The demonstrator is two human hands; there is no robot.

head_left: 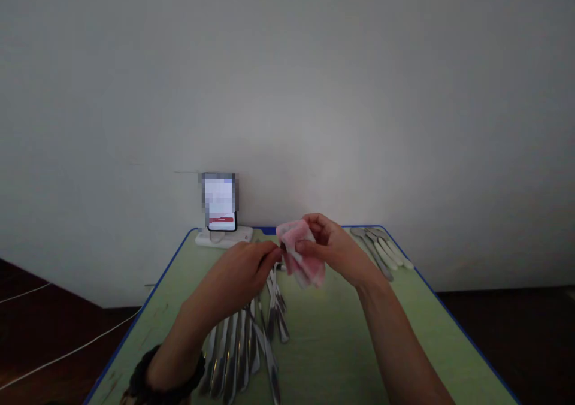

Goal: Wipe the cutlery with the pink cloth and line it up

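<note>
My right hand [330, 246] is closed around a pink cloth [300, 254], which is bunched up and hangs a little above the green table [336, 345]. My left hand [245, 273] is closed in a pinch on a small piece of metal cutlery [283, 250] whose end goes into the cloth; most of that piece is hidden by the fingers and the cloth. Both hands meet above the table's middle. Below my left hand lies a pile of several metal knives and other cutlery [251, 348].
Several spoons [381, 250] with pale handles lie in a row at the table's far right. A phone [220, 204] stands on a white stand [223, 237] at the far left edge, against the white wall. White cables run over the dark floor at the left.
</note>
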